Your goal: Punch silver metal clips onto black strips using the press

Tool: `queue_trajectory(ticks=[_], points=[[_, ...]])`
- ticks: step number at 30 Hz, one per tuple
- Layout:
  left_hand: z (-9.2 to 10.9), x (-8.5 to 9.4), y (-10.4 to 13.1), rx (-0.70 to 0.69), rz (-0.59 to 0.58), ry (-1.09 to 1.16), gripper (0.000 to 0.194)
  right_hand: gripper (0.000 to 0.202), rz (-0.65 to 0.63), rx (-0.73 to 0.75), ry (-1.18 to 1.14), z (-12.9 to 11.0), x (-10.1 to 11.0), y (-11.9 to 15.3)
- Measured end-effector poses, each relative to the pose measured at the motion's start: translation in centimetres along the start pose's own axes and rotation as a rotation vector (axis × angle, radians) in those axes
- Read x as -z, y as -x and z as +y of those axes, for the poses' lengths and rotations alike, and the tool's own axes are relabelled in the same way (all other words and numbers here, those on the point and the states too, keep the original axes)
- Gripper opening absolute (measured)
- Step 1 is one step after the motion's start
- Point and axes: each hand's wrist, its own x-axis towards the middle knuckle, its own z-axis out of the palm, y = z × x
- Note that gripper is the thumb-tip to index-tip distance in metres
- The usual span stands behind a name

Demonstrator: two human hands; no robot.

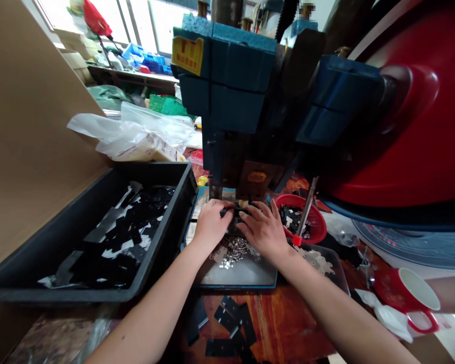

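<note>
Both hands meet under the head of a blue press (231,76). My left hand (212,221) is closed on a small black piece (235,211) at the press's working area, thumb and fingers near its left end. My right hand (264,230) rests at the other end of that piece, fingers spread and fingertips touching or close to it. Just below the hands, small shiny metal parts (233,253) lie heaped on the press's base plate (238,274). Flat black pieces (235,319) are scattered on the wooden table in front.
A large black bin (147,270) with black and clear strips stands left. On the right are a red basket (320,222), a clear tray of metal plates (339,268), a big red wheel (413,116) and a red mug (398,288). A person's arm shows at the right edge.
</note>
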Motion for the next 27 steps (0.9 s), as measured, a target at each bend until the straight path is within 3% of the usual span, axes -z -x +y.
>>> queue_trajectory(ticks=[7,9,13,15,18,27], points=[[0.4,0.4,0.0,0.026,0.045,0.025,0.019,0.026,0.072,-0.099,-0.183,0.8,0.1,0.3],[0.6,1.0,0.3,0.038,0.08,0.031,0.02,0.027,0.125,-0.232,-0.333,1.1,0.0,1.9],[0.6,2.1,1.9,0.022,0.129,0.03,0.017,0.04,0.242,-0.697,-0.791,1.6,0.1,6.7],[0.6,2.3,2.9,-0.014,0.109,0.02,0.016,0.051,0.335,-0.786,-0.963,1.6,0.3,8.7],[0.4,2.2,3.8,-0.059,0.07,-0.014,0.017,0.051,0.426,-0.778,-1.035,1.6,0.8,10.1],[0.4,2.2,4.1,-0.091,0.069,-0.055,0.019,0.042,0.358,-0.75,-0.986,1.7,1.0,9.6]])
